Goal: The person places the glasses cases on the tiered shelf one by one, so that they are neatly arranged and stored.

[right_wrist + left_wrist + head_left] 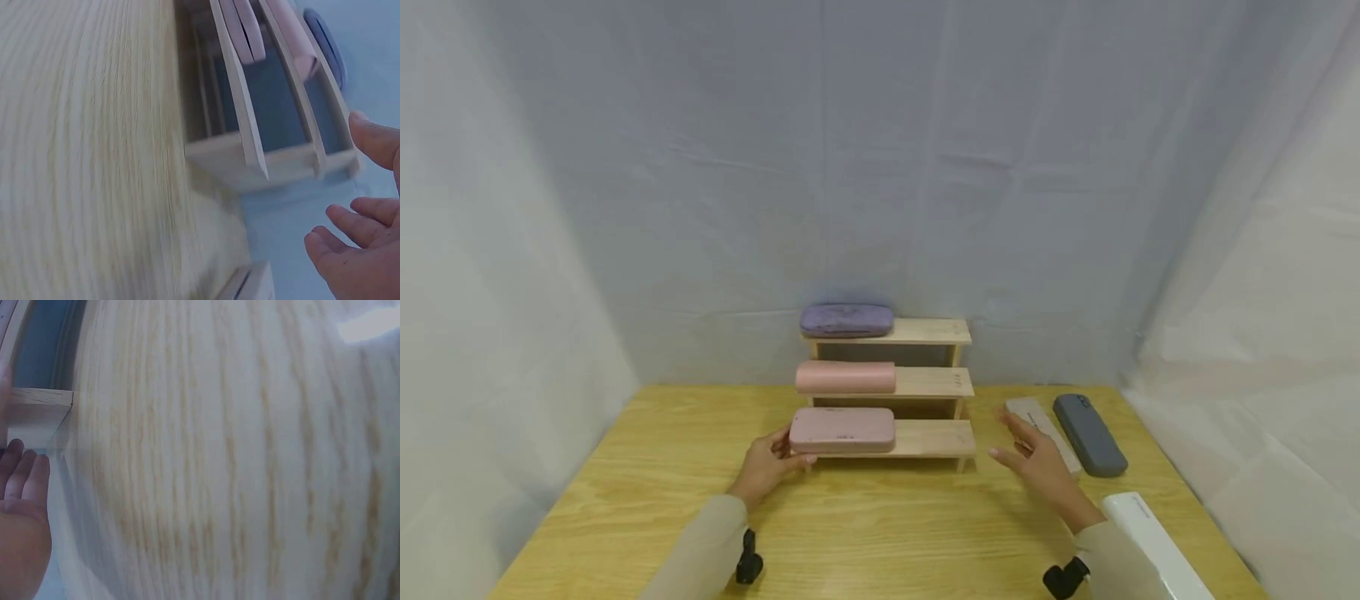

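Note:
A pale wooden three-step stand point(936, 433) carries a pink glasses case point(842, 429) on its lowest step, a salmon case point(846, 377) on the middle one and a purple case point(847, 320) on top, all toward the left. At the left end of the lowest step is my left hand point(767, 467), thumb along the front edge and fingers fairly straight beside the stand's end. My right hand point(1037, 467), fingers spread and holding nothing, hovers right of the stand. It partly covers a beige box point(1030, 410) in the head view.
To the right of the beige box lies a dark grey case point(1090, 436) on the wooden table point(880, 533). Nearer the front, a long white box point(1153, 542) is partly hidden by my right sleeve. Pale curtains point(880, 167) hang behind and on both sides.

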